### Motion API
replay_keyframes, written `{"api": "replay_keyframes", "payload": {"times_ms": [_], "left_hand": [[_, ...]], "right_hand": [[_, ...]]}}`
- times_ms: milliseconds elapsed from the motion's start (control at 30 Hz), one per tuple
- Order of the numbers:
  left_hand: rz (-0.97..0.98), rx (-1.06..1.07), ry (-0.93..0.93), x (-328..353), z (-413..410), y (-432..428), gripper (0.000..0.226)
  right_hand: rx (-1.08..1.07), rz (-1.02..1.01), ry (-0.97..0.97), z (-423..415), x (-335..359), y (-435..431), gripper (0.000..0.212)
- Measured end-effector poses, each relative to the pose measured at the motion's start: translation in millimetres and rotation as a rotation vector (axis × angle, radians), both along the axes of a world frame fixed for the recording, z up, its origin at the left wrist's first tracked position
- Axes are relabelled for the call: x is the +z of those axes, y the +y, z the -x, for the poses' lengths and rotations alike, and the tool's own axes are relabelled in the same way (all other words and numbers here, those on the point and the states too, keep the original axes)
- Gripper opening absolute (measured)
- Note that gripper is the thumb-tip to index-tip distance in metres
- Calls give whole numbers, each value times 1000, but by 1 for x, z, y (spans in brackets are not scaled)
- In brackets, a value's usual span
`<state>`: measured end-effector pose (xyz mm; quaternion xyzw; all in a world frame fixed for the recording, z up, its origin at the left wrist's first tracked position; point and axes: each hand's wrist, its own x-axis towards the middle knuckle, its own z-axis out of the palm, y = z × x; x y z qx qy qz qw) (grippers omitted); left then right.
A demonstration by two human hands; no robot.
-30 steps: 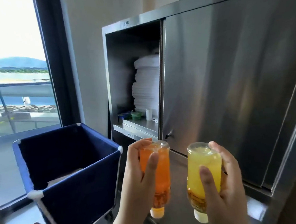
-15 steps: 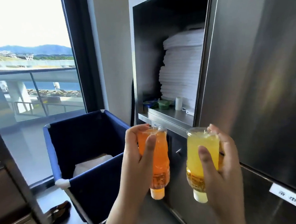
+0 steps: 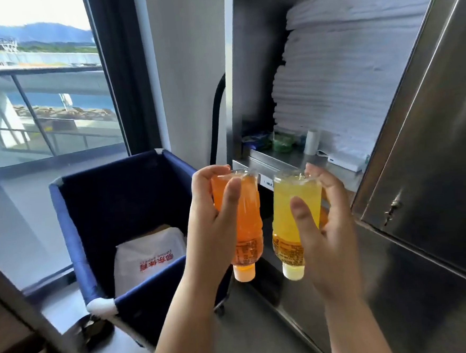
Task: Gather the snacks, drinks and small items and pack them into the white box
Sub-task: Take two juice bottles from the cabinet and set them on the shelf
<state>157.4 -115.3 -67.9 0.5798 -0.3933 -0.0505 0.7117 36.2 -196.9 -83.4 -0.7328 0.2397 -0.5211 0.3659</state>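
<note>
Left hand grips an upside-down orange plastic drink bottle; right hand grips a yellow one, fingers curled round each.

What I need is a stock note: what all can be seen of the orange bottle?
The orange bottle is clear plastic filled with orange drink, held upside down and nearly upright, its pale cap pointing down below a printed label band. The left hand grips it, thumb across the front, fingers curled over the base. It hangs close beside the yellow bottle, not touching.
</note>
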Motion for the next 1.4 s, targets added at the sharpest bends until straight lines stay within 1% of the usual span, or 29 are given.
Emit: {"api": "replay_keyframes", "payload": {"times_ms": [133,300,400,500,700,833,1000,1100,1167,1333,1400], "left_hand": [[0,-16,28,-5,-35,-20,20],[-9,9,64,-14,-77,-60,28],[-55,20,60,-19,-96,-97,30],[-107,26,29,-19,-113,-148,25],[-183,-24,12,-23,-131,-264,14],[-218,-46,-25,-33,-137,-322,11],[-273,-171,13,-44,-139,-383,11],[-303,-229,-23,-54,-141,-417,17],[-324,-276,-51,-62,-143,-441,22],[-412,-431,-108,-78,-155,-499,20],[-453,-488,-137,-84,-161,-518,24]], "right_hand": [[0,0,5,-32,-1,-25,42],[39,-37,15,-71,-13,-70,42],[41,-40,23,-93,-23,-108,42],[16,-46,20,-110,-30,-154,43],[-102,-48,14,-120,-30,-259,43],[-221,-65,29,-116,-34,-311,39],[-360,-92,92,-108,-43,-354,41],[-441,-158,129,-105,-51,-376,42],[-496,-167,155,-104,-57,-389,42],[-656,-217,255,-109,-69,-415,43],[-714,-230,275,-114,-74,-424,43]]}}
